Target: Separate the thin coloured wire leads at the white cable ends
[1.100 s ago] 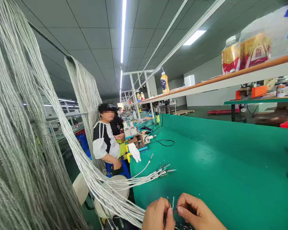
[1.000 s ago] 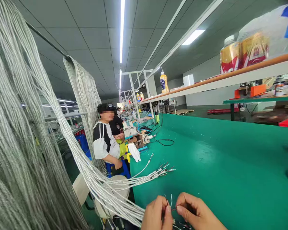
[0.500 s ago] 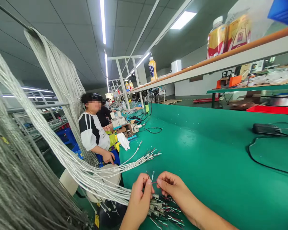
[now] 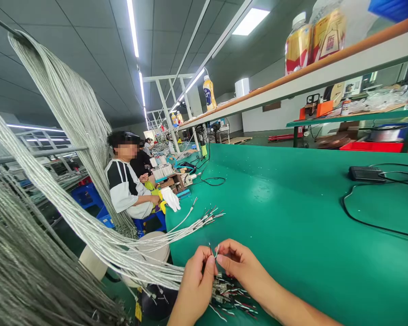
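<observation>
- Between the left hand [image 4: 196,277] and the right hand [image 4: 237,259], above the green table [image 4: 292,235], stand the thin wires [image 4: 216,252], a dark one and a white one among them.
- The left hand is closed in a pinch: its thumb and index finger hold the thin wires near their base.
- The right hand is curled, with thumb and index finger at the white wire; whether it grips this wire or only touches it, I cannot tell.
- Half a second ago, a red wire was stretched across the gap between the hands. Now the fingertips are nearer to each other, and the red wire is not drawn out like that.
- From this I judge that the attention has passed from the red wire to the white one, so the work seems to go wire by wire.
- Just below both hands lies a bundle of stripped cable ends [image 4: 229,294].
- To the left of the left hand run the silvery cables [image 4: 146,267]; beyond it, other cable ends [image 4: 207,219] lie apart.
</observation>
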Demonstrator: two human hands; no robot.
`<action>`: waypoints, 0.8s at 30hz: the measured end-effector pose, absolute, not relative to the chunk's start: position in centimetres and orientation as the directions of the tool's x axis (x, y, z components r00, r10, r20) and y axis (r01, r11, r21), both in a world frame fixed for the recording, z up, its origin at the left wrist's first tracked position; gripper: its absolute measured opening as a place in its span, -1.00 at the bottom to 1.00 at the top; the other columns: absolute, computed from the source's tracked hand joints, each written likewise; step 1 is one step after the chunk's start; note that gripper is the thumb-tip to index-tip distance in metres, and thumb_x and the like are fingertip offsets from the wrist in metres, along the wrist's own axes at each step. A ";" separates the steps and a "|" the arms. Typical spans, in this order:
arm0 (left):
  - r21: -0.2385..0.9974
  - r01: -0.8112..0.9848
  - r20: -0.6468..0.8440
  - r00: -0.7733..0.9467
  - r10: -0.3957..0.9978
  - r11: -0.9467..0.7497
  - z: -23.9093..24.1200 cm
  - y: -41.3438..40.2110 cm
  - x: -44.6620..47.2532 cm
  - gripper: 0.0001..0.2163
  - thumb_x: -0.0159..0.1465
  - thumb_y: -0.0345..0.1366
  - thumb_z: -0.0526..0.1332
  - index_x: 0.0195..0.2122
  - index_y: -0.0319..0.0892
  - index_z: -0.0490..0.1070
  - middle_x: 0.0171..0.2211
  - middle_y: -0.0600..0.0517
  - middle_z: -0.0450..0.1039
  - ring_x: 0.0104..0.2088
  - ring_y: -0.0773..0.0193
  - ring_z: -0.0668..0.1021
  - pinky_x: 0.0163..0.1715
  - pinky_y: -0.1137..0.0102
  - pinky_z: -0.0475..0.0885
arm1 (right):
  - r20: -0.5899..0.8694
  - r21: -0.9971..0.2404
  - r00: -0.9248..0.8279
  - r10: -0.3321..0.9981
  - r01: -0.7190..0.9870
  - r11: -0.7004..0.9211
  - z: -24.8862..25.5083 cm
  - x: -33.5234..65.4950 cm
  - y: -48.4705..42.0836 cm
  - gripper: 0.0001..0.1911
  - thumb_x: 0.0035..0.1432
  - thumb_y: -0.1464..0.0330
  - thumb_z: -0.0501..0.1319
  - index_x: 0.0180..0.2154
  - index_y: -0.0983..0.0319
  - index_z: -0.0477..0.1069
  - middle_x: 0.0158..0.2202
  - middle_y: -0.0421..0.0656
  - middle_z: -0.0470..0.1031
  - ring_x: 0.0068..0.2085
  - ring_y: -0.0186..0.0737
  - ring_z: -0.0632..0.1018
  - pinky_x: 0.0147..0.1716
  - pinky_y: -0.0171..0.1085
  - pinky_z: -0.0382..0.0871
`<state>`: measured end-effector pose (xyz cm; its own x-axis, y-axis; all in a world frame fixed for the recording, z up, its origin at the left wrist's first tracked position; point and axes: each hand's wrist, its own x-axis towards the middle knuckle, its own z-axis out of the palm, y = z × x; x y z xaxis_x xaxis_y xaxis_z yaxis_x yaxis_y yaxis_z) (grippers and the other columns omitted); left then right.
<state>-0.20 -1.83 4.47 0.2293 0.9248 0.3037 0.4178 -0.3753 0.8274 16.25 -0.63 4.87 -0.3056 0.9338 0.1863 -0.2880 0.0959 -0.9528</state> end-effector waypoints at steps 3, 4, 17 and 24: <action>0.815 0.434 0.302 0.250 0.920 -0.385 4.6 -1.9 -0.1 -0.72 0.42 -0.10 -0.03 -0.35 -0.14 0.25 -0.46 0.09 0.34 -0.41 0.33 0.39 -0.36 0.42 0.23 | 0.166 -0.953 -0.298 0.940 -0.294 0.075 5.0 16.2 -0.7 -0.59 0.00 0.03 0.36 -0.39 0.23 0.37 -0.51 -0.28 0.34 -0.49 -0.37 0.30 -0.48 -0.31 0.17; 0.816 0.433 0.301 0.249 0.920 -0.384 4.7 -1.9 -0.1 -0.72 0.42 -0.10 -0.03 -0.35 -0.14 0.25 -0.46 0.09 0.34 -0.41 0.32 0.39 -0.36 0.42 0.23 | 0.160 -0.955 -0.296 0.942 -0.287 0.073 5.0 16.2 -0.7 -0.59 0.00 0.03 0.36 -0.41 0.23 0.37 -0.53 -0.29 0.33 -0.50 -0.38 0.29 -0.48 -0.32 0.15; 0.844 0.400 0.300 0.201 0.932 -0.358 4.0 -1.8 -0.2 -0.71 0.42 -0.06 -0.05 -0.32 -0.13 0.25 -0.44 0.09 0.32 -0.43 0.33 0.36 -0.37 0.41 0.24 | 0.117 -0.970 -0.260 0.959 -0.236 0.054 5.4 16.1 -0.9 -0.60 0.01 0.02 0.32 -0.42 0.24 0.42 -0.54 -0.28 0.36 -0.52 -0.37 0.31 -0.49 -0.31 0.15; 0.866 0.365 0.293 0.183 0.938 -0.342 3.6 -1.7 -0.4 -0.71 0.42 -0.05 -0.07 -0.30 -0.13 0.24 -0.43 0.10 0.31 -0.46 0.35 0.35 -0.41 0.40 0.22 | 0.123 -0.975 -0.267 0.956 -0.210 0.067 5.0 16.1 -0.8 -0.59 0.04 0.02 0.30 -0.43 0.25 0.41 -0.53 -0.26 0.38 -0.51 -0.36 0.31 -0.47 -0.30 0.15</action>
<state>-0.38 -1.67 3.58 0.1830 0.9384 0.2932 0.3647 -0.3418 0.8661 16.13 -0.77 5.03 -0.2667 0.9559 0.1228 -0.2096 0.0669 -0.9755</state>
